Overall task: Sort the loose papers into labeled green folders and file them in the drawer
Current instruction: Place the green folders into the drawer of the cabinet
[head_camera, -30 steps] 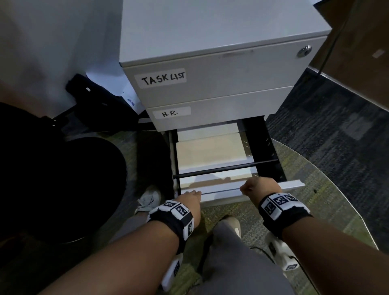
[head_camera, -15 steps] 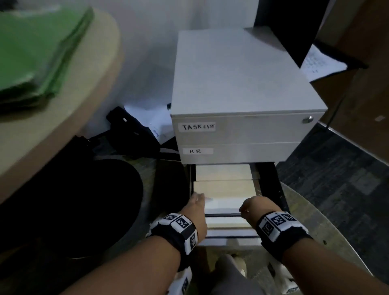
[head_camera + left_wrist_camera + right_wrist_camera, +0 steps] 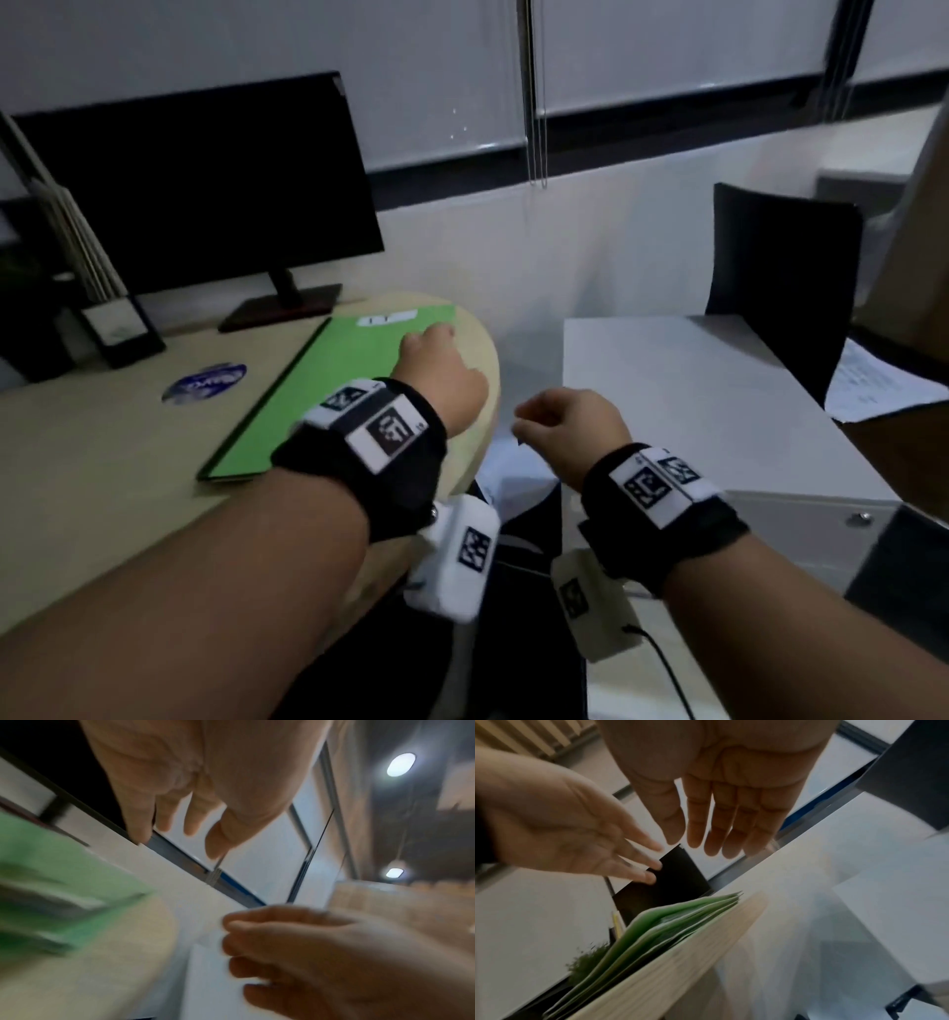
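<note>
Left hand point(image 3: 440, 377) reaches over green folders point(image 3: 328, 390); right hand point(image 3: 567, 429) hovers empty.

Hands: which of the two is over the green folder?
The left hand, held over the green folder on the desk; the right hand hovers past the desk's edge, holding nothing.

Two hands: left hand point(image 3: 441, 375), right hand point(image 3: 570, 431); two wristbands point(image 3: 375, 437); one stack of green folders point(image 3: 328, 390), several in the right wrist view, exact number unclear; one monitor point(image 3: 200, 190); one desk point(image 3: 102, 462); one cabinet point(image 3: 683, 401); one chair point(image 3: 780, 267); two ceiling lights point(image 3: 401, 764).
</note>
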The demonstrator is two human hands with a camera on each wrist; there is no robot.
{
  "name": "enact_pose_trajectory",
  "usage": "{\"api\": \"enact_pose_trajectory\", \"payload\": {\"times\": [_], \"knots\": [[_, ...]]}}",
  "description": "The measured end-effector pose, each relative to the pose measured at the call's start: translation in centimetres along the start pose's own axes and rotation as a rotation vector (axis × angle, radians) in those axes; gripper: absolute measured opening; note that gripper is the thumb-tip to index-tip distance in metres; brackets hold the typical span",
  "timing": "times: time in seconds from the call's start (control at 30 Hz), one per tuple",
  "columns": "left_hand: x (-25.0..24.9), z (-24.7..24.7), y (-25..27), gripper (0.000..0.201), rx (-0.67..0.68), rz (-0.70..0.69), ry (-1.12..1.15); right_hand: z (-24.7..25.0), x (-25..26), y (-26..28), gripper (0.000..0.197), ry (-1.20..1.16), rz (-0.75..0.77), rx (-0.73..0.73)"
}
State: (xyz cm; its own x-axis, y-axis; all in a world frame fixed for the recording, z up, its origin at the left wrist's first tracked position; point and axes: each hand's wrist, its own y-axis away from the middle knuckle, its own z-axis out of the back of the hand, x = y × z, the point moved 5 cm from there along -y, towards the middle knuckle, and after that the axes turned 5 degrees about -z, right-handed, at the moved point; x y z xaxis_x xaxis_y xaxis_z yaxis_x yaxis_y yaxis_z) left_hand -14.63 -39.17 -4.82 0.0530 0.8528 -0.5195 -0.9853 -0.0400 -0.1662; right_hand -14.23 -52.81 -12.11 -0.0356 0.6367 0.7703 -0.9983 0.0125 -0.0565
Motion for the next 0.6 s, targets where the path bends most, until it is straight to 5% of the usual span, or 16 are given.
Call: {"api": "enact_pose_trajectory", "payload": {"times": [0.13, 0.27, 0.4, 0.6], "knots": [[3.5, 0.1, -1.0, 0.037, 0.428, 0.024, -0.641, -2.7, 3.7, -0.1, 0.027, 0.025, 0.011, 0.101], [5.8, -1.3, 0.8, 0.039, 0.632, -0.019, -0.846, -3.2, 5.6, -0.1, 0.03, -0.058, -0.062, 0.134], [5.6, -2.0, 3.4, 0.036, 0.726, -0.13, -0.993, -4.6, 4.5, 0.1, 0.034, -0.032, -0.195, 0.21], [4.5, -2.8, 6.0, 0.058, 0.726, -0.32, -0.99, -6.1, 1.7, 0.0, 0.03, -0.185, -0.343, 0.186]]}}
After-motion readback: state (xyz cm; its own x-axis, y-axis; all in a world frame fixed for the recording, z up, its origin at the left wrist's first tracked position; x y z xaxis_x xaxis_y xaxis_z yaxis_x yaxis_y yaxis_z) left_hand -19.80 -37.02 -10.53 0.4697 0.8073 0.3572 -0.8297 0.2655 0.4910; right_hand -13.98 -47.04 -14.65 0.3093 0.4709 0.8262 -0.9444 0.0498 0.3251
